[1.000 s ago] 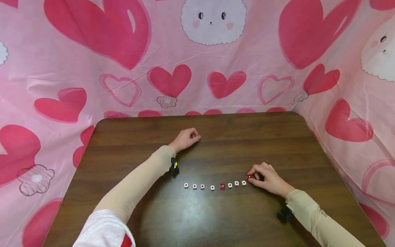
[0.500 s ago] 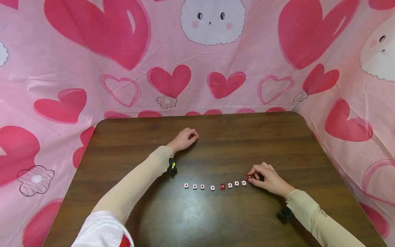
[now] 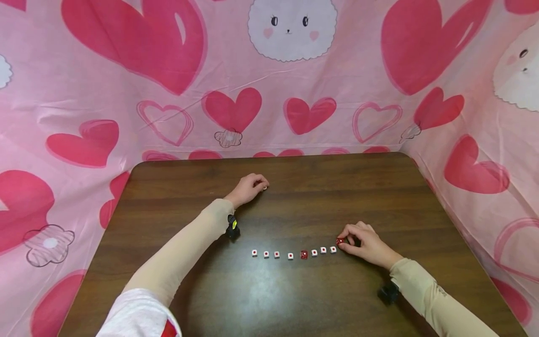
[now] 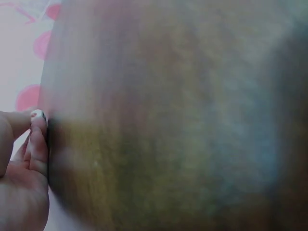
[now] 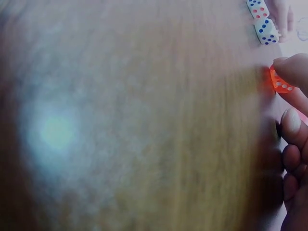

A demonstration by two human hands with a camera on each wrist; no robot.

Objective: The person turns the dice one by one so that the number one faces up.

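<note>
A white die (image 4: 36, 114) is pinched between thumb and fingertips of my left hand (image 3: 246, 190), near the far middle of the table. My right hand (image 3: 368, 246) pinches a translucent red die (image 5: 280, 83) at the right end of a row of dice. In the head view, several white dice (image 3: 290, 256) lie in that row with their single red dots up. Another red die (image 3: 304, 254) sits among them, its white dot up. The right wrist view shows the row's nearest white die (image 5: 266, 31), a little apart from the red die I hold.
The dark wooden table (image 3: 202, 182) reaches back to a pink heart-printed cloth (image 3: 269, 121) that hangs behind it and on both sides. A black wrist camera (image 3: 232, 228) sits below my left wrist, another black camera (image 3: 388, 293) by my right.
My left hand has shifted slightly to the left, and the white die now shows at its fingertips. My right hand and the row of dice stay put.
</note>
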